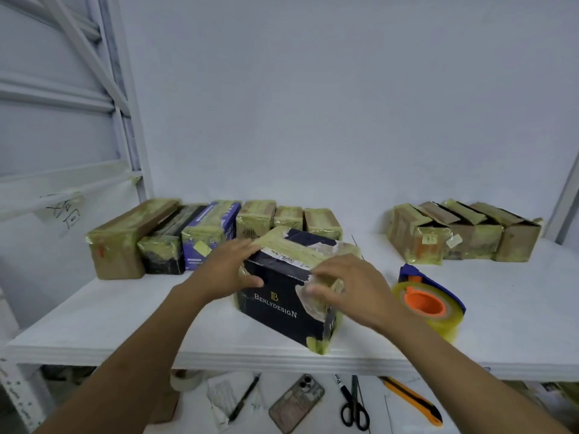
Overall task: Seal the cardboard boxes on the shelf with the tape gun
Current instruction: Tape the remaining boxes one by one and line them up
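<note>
A dark navy box (275,308) printed "BENLYDESIGN", wrapped in yellowish tape, stands at the front of the white shelf (94,324). My left hand (228,267) lies flat on its top left edge with the thumb on the front face. My right hand (347,283) presses on the taped top right corner, fingers bent over it. The tape gun (429,299), blue with an orange hub and a yellowish roll, lies on the shelf just right of the box, apart from both hands.
A row of taped boxes (194,236) lines the back left, and a second group (463,233) stands at the back right. Below the shelf edge lie a phone (296,402), scissors (354,405), a yellow utility knife (413,402) and a pen (244,399).
</note>
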